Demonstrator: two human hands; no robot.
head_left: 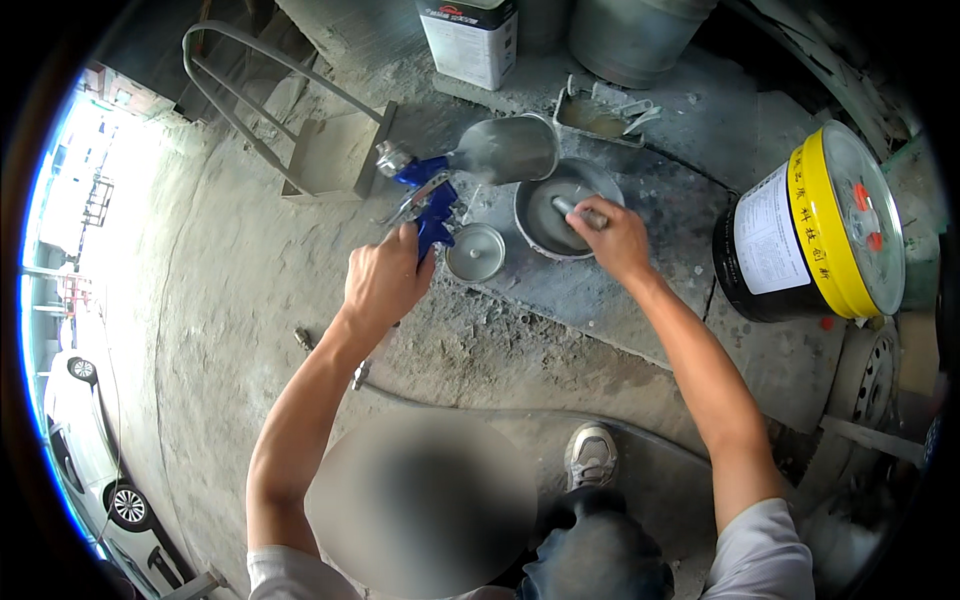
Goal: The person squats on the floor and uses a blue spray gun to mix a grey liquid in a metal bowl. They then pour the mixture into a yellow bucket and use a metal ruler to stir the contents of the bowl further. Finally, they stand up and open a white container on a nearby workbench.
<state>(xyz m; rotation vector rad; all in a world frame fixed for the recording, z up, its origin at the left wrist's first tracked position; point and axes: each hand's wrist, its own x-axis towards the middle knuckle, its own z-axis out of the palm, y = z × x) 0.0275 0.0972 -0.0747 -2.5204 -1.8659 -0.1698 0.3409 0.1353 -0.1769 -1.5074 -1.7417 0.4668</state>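
My left hand (390, 280) grips the handle of a blue spray gun (430, 200) with a silver nozzle; its metal cup (505, 145) lies tipped sideways, reaching over a grey metal pot (570, 245). In my right hand (610, 235) is a short pale tool (565, 210), possibly a brush, dipped into that pot. A small round grey lid (474, 253) lies just left of the pot on the stained slab.
Behind stand a grey drum (630, 40), a rectangular can (465, 50), a tray (590, 115) and a metal trolley (330, 155). A yellow-black bucket (775, 230) is right. A hose (520, 413) crosses the floor. A white car (90, 440) is far left.
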